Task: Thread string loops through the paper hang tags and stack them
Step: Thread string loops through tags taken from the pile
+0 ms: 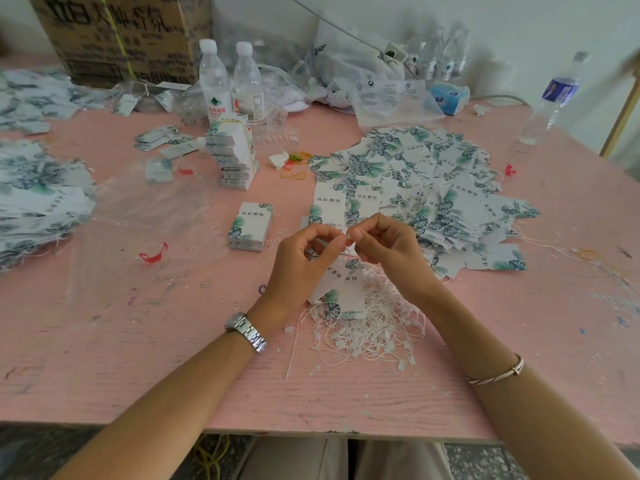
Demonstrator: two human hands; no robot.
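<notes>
My left hand [304,258] and my right hand [384,247] meet fingertip to fingertip above the pink table [138,358], pinching a thin white string between them. A white hang tag with green leaf print [341,289] hangs just below the hands, partly hidden by them. Under it lies a tangle of white string loops [374,327]. A small neat stack of tags [250,226] sits left of the hands. A big loose heap of tags [426,188] spreads behind my right hand.
A tall leaning stack of tags [233,150] stands mid-table, with two water bottles [230,81] and a cardboard box [121,32] behind. More tags pile at the left edge [38,199]. Another bottle [550,98] stands far right. Plastic bags [363,74] lie at the back.
</notes>
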